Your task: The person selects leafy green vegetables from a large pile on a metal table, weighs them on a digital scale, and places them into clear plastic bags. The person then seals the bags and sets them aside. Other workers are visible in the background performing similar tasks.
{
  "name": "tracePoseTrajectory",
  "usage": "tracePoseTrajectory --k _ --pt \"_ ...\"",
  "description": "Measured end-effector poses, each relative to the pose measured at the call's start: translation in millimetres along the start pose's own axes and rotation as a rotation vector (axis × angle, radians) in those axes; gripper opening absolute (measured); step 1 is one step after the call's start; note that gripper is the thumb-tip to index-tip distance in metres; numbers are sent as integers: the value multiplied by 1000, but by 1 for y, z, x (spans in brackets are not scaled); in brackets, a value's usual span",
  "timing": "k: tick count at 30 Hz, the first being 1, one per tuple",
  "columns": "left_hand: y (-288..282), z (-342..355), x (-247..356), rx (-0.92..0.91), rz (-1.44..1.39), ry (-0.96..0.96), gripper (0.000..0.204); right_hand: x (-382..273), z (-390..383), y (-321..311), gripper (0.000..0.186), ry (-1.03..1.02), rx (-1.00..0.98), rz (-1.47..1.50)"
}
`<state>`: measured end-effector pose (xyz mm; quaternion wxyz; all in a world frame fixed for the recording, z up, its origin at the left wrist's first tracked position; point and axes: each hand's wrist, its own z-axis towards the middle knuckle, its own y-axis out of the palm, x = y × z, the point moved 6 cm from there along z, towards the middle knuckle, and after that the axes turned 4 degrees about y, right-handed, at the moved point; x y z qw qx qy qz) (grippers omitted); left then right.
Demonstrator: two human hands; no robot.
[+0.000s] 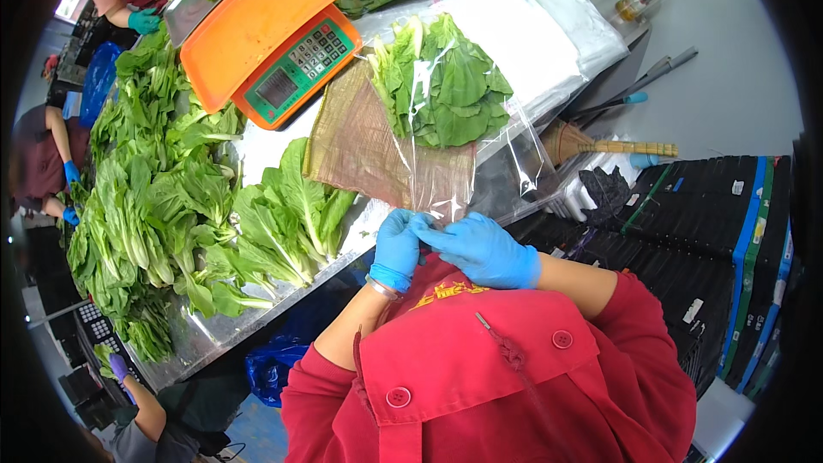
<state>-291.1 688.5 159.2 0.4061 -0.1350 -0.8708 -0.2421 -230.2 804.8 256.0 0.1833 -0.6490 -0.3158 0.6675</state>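
Observation:
Leafy greens (459,90) lie inside a transparent plastic bag (441,176) on the table in front of me. The bag's near end is gathered close to my body. My left hand (398,247), in a blue glove, is closed on that end. My right hand (482,250), also gloved in blue, pinches the same end right beside it, and the two hands touch. Under the bag lies a brownish mesh cloth (351,133). Some loose greens (287,214) rest on the table to the left of my hands.
An orange scale (257,30) with a green keypad stands behind the cloth. A big heap of greens (141,197) covers the table's left side. Stacked black crates (686,223) and a broom (600,146) are at right. Other gloved people work along the left.

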Motion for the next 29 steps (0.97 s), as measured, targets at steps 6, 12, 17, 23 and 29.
tracePoseTrajectory --k 6,12,17,23,29 --pt "8 -11 11 2 42 -43 14 66 -81 -112 35 393 743 588" --pt "11 -13 12 25 98 -32 12 73 -167 -261 38 491 975 -220" --pt "9 -21 23 -103 363 -63 17 196 -192 -97 41 872 -222 -440" --pt "-4 -28 109 137 1251 709 38 164 -92 -139 69 580 317 -440" --pt "46 28 91 -360 1720 956 81 129 0 -121 64 -295 97 -1041"
